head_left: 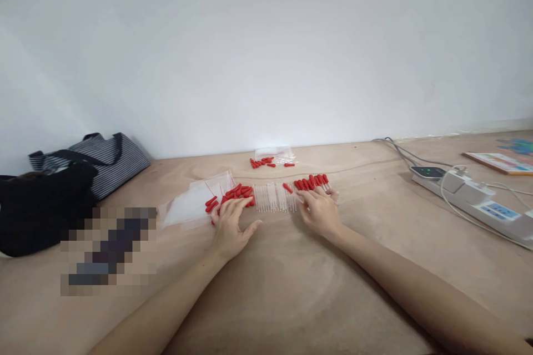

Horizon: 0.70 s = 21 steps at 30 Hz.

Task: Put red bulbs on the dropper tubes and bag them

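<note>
Outward, striped bag (125, 163), power strip (472, 195) flank tubes (271, 199).

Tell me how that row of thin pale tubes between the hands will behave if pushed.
The thin pale tubes look slender, so each is probably light and easily nudged. Lying loosely side by side on a flat tabletop, they may slide or roll out of line. Brittleness is uncertain: the picture doesn't settle glass or plastic.

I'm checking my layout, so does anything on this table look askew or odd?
A lone red bulb lies aslant near the right end of the clear tubes, apart from the lined-up bulbs by the right hand. Another bulb lies off from the small heap near the wall. No damage is obvious.
</note>
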Motion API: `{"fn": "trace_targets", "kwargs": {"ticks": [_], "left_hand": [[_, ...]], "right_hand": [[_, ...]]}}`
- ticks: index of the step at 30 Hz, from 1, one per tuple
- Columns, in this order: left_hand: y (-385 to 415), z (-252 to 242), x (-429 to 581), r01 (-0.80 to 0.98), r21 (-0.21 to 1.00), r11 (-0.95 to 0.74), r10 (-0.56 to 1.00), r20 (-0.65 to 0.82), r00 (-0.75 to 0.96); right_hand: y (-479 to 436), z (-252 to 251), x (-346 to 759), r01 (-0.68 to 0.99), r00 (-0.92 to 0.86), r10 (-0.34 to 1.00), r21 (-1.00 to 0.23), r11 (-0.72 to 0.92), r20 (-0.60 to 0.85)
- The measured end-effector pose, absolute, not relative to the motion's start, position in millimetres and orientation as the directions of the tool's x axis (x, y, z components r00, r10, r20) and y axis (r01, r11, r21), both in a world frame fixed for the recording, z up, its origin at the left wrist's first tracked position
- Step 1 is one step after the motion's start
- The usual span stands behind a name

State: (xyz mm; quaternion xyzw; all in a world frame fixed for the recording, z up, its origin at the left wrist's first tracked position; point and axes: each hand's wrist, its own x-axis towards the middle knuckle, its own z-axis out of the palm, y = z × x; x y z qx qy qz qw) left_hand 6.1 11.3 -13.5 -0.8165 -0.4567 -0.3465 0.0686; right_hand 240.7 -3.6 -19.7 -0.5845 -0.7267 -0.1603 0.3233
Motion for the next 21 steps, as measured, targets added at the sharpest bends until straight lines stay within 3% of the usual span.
{"fn": "trace_targets", "kwargs": {"ticks": [3,6,14,21], "left_hand": [[16.2,-14.4,3.6,0.825,0.202,-0.528,0.688,0.671,0.276],[19.0,-16.7,3.2,0.839,0.188,-0.511,0.681,0.685,0.261],[25.2,-20.0,-2.9,0.890,0.139,-0.433,0.659,0.723,0.208],[29.5,-17.7,-3.9,0.914,0.081,-0.399,0.661,0.715,0.225]], "right_hand": [[6.5,-24.1,242.8,0.979,0.064,0.773,-0.188,0.073,0.631],[12.7,-25.4,240.5,0.986,0.098,0.799,-0.166,0.002,0.593],[23.7,-22.7,228.4,0.992,0.049,0.868,-0.124,0.015,0.495],[29.2,-23.9,227.4,0.995,0.058,0.856,-0.103,-0.005,0.513]]}}
